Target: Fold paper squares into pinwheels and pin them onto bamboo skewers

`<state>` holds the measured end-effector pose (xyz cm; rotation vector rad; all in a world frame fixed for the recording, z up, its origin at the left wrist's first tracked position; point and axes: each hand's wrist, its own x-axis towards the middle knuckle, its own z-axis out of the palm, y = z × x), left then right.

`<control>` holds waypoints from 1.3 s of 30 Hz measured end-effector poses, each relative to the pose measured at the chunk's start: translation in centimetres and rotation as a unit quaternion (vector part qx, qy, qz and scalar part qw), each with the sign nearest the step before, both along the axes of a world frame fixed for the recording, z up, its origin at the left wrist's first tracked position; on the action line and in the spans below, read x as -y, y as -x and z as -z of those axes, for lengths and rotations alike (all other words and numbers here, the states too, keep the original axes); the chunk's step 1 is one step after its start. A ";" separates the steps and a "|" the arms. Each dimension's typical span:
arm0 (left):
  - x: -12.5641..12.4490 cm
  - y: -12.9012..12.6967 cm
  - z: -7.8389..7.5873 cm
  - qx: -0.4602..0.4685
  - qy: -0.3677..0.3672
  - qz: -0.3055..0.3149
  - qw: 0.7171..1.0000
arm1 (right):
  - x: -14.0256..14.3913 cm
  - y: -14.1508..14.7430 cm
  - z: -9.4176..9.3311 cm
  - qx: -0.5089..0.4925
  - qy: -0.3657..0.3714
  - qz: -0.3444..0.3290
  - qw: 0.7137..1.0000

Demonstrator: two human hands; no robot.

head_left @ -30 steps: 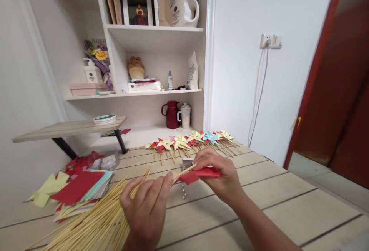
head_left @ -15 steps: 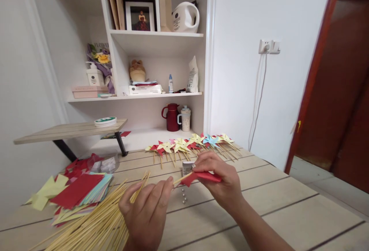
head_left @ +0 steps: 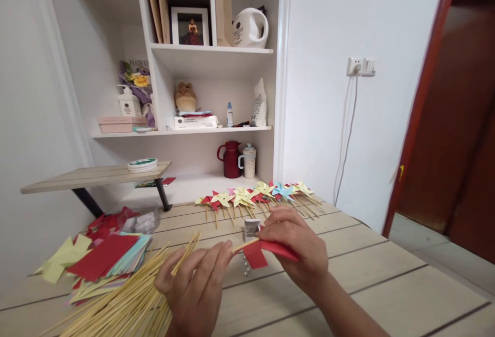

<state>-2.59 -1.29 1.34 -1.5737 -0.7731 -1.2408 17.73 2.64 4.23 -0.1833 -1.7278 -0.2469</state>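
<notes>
Head view: two bare hands work above a pale wooden table (head_left: 371, 270) with dark seams between its planks. Slightly apart from each other, they are bridged by a thin, straight, straw-coloured stick (head_left: 245, 244). The left hand (head_left: 195, 288) pinches its near end in the fingertips, while the right hand (head_left: 296, 241) is closed on a bright red piece of folded paper (head_left: 256, 257) and the stick's far end; how those fingers meet underneath is hidden. One flap of the red paper hangs below the stick, and the rest runs back under the right hand.

Just behind the red paper stands a small open white box (head_left: 252, 227), and a short line of little shiny silver balls (head_left: 246, 270) lies on the planks beside the hanging flap. Beyond, a row of paper pinwheels on sticks (head_left: 243, 196) lies along the back of the table, mostly pale yellow and red, with one light blue.

A loose heap of long straw-coloured sticks (head_left: 133, 295) spreads beside and behind the left hand. Farther left sits a stack of coloured paper sheets (head_left: 104, 257), red uppermost, next to a pale yellow cut paper shape (head_left: 64, 260) and a clear plastic container (head_left: 144, 221).
</notes>
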 end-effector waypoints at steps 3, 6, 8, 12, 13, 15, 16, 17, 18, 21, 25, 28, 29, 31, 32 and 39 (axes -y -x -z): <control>-0.4 -0.3 0.1 0.011 0.006 0.014 1.000 | 0.2 0.0 0.0 0.009 -0.023 0.018 1.000; -0.9 -0.4 0.4 0.006 0.024 0.018 1.000 | 0.0 -0.1 0.1 0.022 -0.038 0.036 0.998; -1.1 -0.5 0.6 0.005 0.041 0.017 0.999 | -0.1 -0.1 0.3 0.026 -0.041 0.044 0.998; -1.1 -0.8 0.7 0.032 0.056 0.024 0.998 | -0.3 -0.1 0.5 0.028 -0.036 0.049 0.998; -1.0 -0.9 0.7 0.035 0.052 0.027 0.998 | -0.4 -0.2 0.6 0.028 -0.034 0.051 0.998; -0.9 -1.1 0.7 0.037 0.043 0.034 0.998 | -0.5 -0.2 0.7 0.029 -0.032 0.053 0.998; -0.9 -1.2 0.7 0.038 0.042 0.038 0.998 | -0.6 -0.3 0.8 0.031 -0.030 0.054 0.998; -0.9 -1.3 0.7 0.039 0.043 0.043 0.997 | -0.7 -0.4 0.9 0.034 -0.027 0.054 0.998; -0.9 -1.3 0.7 0.040 0.047 0.047 0.997 | -0.8 -0.4 1.0 0.037 -0.023 0.054 0.998; -1.1 -1.4 0.9 0.042 0.065 0.052 0.996 | -1.5 -0.5 1.1 0.039 -0.014 0.054 0.998; -1.7 -1.4 1.3 0.057 0.103 0.059 0.991 | -2.3 -0.5 1.2 0.056 0.019 0.070 0.996; -2.1 -1.3 1.6 0.074 0.125 0.064 0.987 | -2.7 -0.5 1.3 0.069 0.037 0.098 0.992; -2.1 -1.2 1.6 0.077 0.128 0.065 0.987 | -2.8 -0.5 1.4 0.069 0.039 0.106 0.991; -2.2 -1.2 1.7 0.077 0.125 0.065 0.987 | -3.0 -0.6 1.6 0.067 0.039 0.115 0.990; -2.2 -1.1 1.7 0.075 0.120 0.065 0.988 | -3.0 -0.6 1.6 0.065 0.039 0.116 0.990; -2.9 -0.6 2.3 0.123 0.101 0.082 0.984 | -2.7 -0.7 1.6 0.050 0.041 0.107 0.992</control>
